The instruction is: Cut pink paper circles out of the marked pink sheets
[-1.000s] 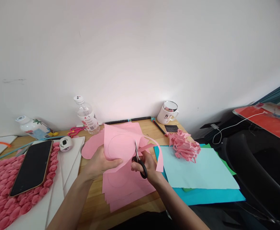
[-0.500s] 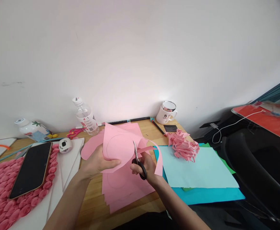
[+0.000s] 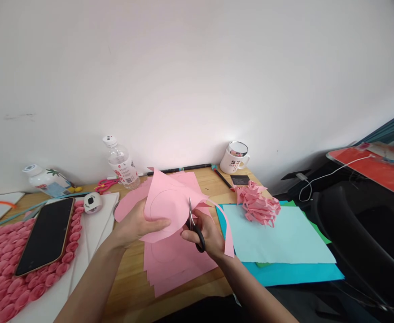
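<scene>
My left hand (image 3: 138, 225) grips a sheet of pink paper (image 3: 165, 197) by its left side, thumb on top. A pencilled circle shows on that sheet. In my right hand (image 3: 205, 233) is a pair of black-handled scissors (image 3: 199, 237), its blades at the sheet's right part along a curve. A cut pink strip (image 3: 228, 233) hangs from the sheet over my right wrist. Beneath lies a stack of pink paper (image 3: 177, 273) on the wooden table, its top sheet also marked with a drawn circle. Some fingers of both hands are hidden behind the paper.
Left: a phone (image 3: 45, 235) on rows of pink paper rosettes (image 3: 6, 287), a white roller stamp (image 3: 92, 202), a clear bottle (image 3: 123, 166), pink scissors (image 3: 106, 184). Right: a mug (image 3: 231, 161), crumpled pink scraps (image 3: 256, 204), light blue paper (image 3: 281, 242), a black chair (image 3: 338, 233).
The pink sheet has turned slightly in my left hand. The cut strip has swung lower over my right wrist. The scissor blades look closer together.
</scene>
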Tool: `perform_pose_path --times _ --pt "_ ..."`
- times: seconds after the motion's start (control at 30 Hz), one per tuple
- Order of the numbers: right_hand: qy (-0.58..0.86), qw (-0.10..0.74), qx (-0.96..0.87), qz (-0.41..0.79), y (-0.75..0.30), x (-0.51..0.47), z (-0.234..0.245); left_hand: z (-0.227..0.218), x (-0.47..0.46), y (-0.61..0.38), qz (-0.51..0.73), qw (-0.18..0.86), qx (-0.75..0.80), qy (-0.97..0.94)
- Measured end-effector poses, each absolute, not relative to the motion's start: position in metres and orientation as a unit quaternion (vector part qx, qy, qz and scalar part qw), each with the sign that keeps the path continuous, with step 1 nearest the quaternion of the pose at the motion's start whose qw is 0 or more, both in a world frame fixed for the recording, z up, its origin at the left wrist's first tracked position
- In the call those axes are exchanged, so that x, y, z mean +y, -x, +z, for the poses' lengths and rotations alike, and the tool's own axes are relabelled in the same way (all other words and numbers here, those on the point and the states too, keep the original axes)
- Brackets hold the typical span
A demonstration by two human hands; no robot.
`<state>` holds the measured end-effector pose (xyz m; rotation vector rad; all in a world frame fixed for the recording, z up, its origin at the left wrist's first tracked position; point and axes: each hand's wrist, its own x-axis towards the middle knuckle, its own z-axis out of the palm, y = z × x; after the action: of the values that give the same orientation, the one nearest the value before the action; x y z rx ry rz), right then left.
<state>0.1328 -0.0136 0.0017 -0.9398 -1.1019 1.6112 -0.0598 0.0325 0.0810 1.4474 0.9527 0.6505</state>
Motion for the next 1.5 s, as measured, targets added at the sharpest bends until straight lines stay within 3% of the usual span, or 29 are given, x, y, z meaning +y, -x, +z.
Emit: perform_pose_path --times 0.7,1.1,1.5 --pt "0.347 0.486 -0.477 0.645 -0.134 -0.015 0.005 0.081 0.034 0.063 0.283 0.565 0.447 -0.633" --pt "0.398 0.465 -0.478 0.63 -0.134 -0.018 0.004 0.082 0.035 0.068 0.283 0.532 0.462 -0.651" --pt "0.418 0.452 -0.465 0.637 -0.132 -0.019 0.014 0.092 0.042 0.07 0.256 0.574 0.447 -0.637"
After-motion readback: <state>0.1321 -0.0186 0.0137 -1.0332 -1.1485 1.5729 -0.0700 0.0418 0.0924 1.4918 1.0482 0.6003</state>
